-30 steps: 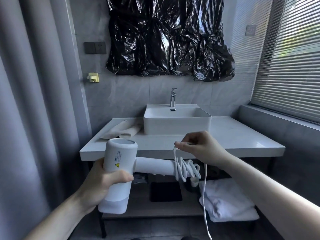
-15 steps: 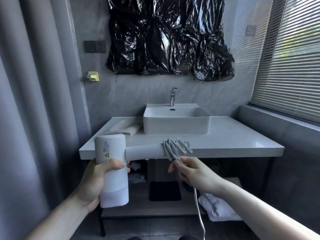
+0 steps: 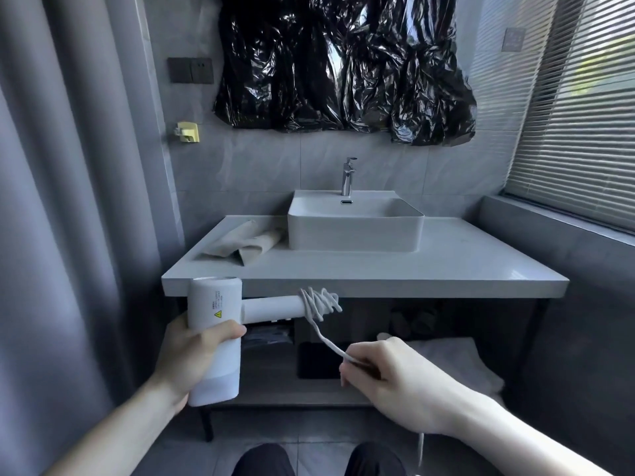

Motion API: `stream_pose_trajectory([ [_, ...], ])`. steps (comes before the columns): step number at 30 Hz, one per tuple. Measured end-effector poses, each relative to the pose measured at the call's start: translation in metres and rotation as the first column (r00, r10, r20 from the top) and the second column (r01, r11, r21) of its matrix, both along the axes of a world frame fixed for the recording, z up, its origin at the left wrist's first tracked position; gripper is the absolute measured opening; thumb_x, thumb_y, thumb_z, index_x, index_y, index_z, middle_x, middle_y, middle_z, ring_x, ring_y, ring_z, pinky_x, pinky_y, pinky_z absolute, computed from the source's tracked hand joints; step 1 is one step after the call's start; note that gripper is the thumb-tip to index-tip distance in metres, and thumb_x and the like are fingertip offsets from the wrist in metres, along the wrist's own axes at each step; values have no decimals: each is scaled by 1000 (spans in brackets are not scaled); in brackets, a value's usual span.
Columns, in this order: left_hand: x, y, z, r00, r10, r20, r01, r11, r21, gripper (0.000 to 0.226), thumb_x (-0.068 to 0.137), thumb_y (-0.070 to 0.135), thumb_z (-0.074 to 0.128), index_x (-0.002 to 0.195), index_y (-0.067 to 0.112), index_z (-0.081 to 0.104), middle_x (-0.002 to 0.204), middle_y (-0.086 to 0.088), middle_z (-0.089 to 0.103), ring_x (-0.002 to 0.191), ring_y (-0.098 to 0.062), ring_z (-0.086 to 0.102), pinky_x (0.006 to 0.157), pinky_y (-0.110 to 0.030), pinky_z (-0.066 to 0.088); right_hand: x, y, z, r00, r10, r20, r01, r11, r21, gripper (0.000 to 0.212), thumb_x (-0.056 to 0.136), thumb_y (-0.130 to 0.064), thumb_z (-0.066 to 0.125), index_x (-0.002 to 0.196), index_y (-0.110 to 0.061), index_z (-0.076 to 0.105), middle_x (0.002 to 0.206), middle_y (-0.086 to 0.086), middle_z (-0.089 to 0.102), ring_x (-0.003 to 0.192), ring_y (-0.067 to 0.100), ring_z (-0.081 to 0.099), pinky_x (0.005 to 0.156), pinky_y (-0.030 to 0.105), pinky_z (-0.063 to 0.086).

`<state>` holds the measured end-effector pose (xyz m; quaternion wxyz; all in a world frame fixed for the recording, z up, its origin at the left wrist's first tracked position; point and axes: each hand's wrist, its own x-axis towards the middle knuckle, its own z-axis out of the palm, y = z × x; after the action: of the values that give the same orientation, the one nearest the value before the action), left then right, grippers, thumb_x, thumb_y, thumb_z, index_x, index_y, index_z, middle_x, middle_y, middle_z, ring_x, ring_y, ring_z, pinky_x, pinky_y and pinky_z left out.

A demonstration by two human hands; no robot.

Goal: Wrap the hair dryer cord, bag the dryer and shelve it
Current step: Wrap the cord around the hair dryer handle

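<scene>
My left hand (image 3: 192, 355) grips the barrel of a white hair dryer (image 3: 214, 334), which stands upright with its handle pointing right. Several turns of white cord (image 3: 319, 304) are coiled around the handle's far end. From the coil, a strand runs down and to the right into my right hand (image 3: 385, 376), which pinches it below the handle. The rest of the cord hangs down past my right wrist. A beige cloth bag (image 3: 240, 243) lies crumpled on the counter's left part. The lower shelf (image 3: 271, 383) sits under the counter.
A white basin (image 3: 355, 221) with a chrome tap (image 3: 347, 176) stands on the grey counter (image 3: 446, 269). White towels (image 3: 457, 362) and a dark mat lie on the shelf below. Grey curtain hangs at left, window blinds at right, black plastic on the wall.
My right hand has carried the cord from above the handle down around it and now holds it lower and further right. The dryer has shifted slightly left and lower.
</scene>
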<state>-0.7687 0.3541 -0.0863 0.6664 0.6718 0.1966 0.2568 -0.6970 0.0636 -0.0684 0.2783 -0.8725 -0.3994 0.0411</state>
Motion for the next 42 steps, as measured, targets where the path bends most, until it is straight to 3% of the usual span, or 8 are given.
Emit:
stream_pose_trajectory([
  [3, -7, -7, -15, 999, -9, -49, 12, 998, 64, 35, 52, 21, 85, 80, 5, 72, 61, -3, 69, 61, -27, 64, 57, -36, 50, -6, -2, 6, 1000, 5, 20, -6, 997, 74, 30, 104, -36, 58, 76, -29, 65, 55, -12, 54, 55, 13, 47, 54, 24, 37],
  [12, -42, -35, -52, 977, -120, -179, 141, 984, 106, 24, 55, 24, 84, 77, 20, 75, 67, -1, 70, 62, -16, 64, 63, -38, 49, -4, -5, 5, 999, -48, -25, 54, 953, 297, 26, 99, -21, 69, 73, -21, 71, 52, -13, 52, 45, 9, 42, 46, 13, 31],
  [20, -71, -54, -56, 936, -292, -195, 315, 944, 98, 31, 60, 15, 84, 87, 5, 71, 73, -13, 68, 68, -16, 63, 66, -32, 49, 18, -7, -20, 987, -135, -89, 158, 914, 373, 21, 97, -26, 73, 77, -21, 76, 56, -14, 56, 54, 4, 44, 54, 14, 36],
  [28, -85, -64, -54, 904, -398, -153, 405, 914, 16, 10, 63, 12, 79, 69, 18, 75, 68, 2, 68, 64, -12, 64, 60, -20, 49, 33, -6, -66, 931, -117, -346, 242, 907, 344, 26, 100, -32, 72, 80, -15, 76, 63, -11, 52, 57, 5, 44, 57, 14, 38],
  [32, -89, -62, -64, 913, -378, -153, 373, 926, -62, 38, 51, 27, 83, 81, 5, 75, 79, -23, 68, 73, -22, 66, 64, -30, 52, 33, -1, -87, 862, -36, -507, 239, 909, 343, 32, 102, -34, 71, 79, -11, 76, 76, 4, 55, 71, 12, 47, 69, 23, 41],
  [36, -92, -62, -74, 931, -344, -126, 315, 927, -203, 50, 45, 32, 81, 87, 5, 78, 84, -20, 72, 73, -25, 70, 63, -37, 53, 28, -3, -107, 748, 122, -652, 207, 891, 404, 23, 101, -16, 72, 82, -3, 73, 70, 0, 65, 64, 12, 57, 61, 19, 48],
  [39, -93, -59, -79, 956, -270, -117, 228, 930, -289, 53, 45, 32, 81, 92, 7, 79, 85, -18, 74, 71, -25, 71, 62, -37, 55, 17, 2, -126, 736, 42, -676, 261, 903, 341, 39, 90, 2, 60, 60, -22, 57, 59, -9, 40, 57, 11, 29, 51, 17, 24],
  [42, -91, -58, -80, 975, -186, -121, 140, 940, -310, 61, 44, 33, 81, 97, 4, 77, 83, -15, 74, 69, -24, 72, 57, -34, 57, -1, 11, -134, 666, 23, -745, 311, 900, 306, 33, 109, -21, 58, 86, -18, 83, 54, -11, 38, 50, 7, 27, 49, 20, 18],
])
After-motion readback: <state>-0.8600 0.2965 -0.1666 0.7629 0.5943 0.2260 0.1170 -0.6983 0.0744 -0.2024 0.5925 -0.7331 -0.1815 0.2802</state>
